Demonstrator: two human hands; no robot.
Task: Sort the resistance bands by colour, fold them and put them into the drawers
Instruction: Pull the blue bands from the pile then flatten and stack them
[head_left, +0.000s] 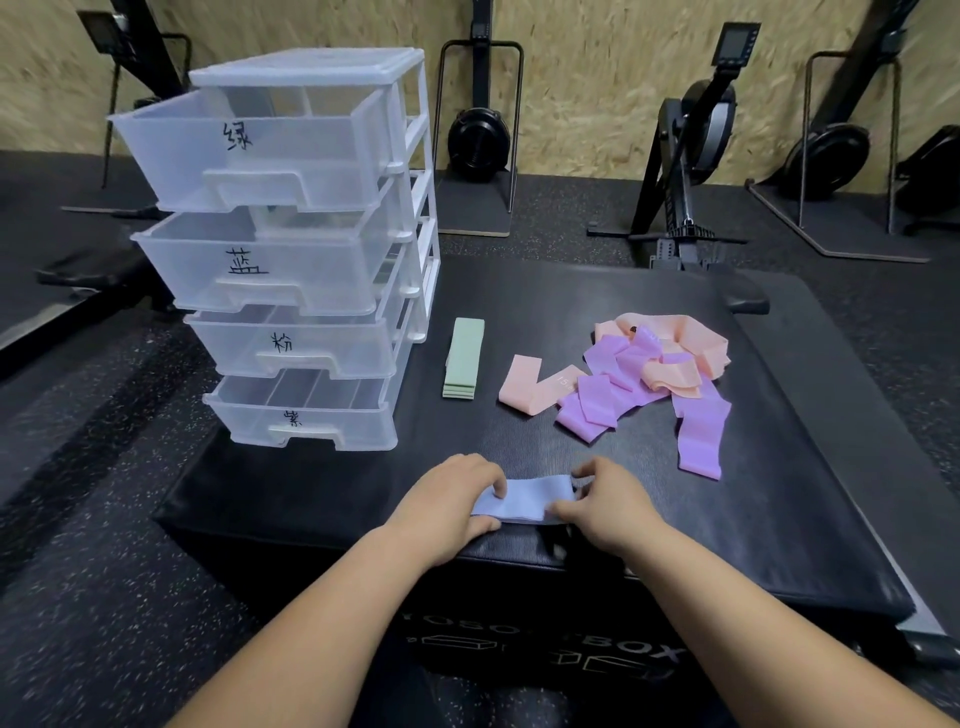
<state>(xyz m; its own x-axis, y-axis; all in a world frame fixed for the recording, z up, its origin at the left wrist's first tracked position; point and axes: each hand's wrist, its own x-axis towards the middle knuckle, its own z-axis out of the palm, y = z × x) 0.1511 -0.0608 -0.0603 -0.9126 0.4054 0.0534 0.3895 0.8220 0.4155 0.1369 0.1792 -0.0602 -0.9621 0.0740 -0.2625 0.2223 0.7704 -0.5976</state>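
Left hand (457, 501) and right hand (610, 512) low at near edge of black box (363, 488). Each pinches one end of blue band (530, 500), fingers curled over it, band flat between them. Step in hand: folding blue. Green band (462, 358) folded, beside drawers (415, 208), not yet stowed. Pink and purple bands (623, 364) tangled, well apart to right. Next, likely: bring ends together, press crease, drop into open second drawer (322, 280), marked for blue.
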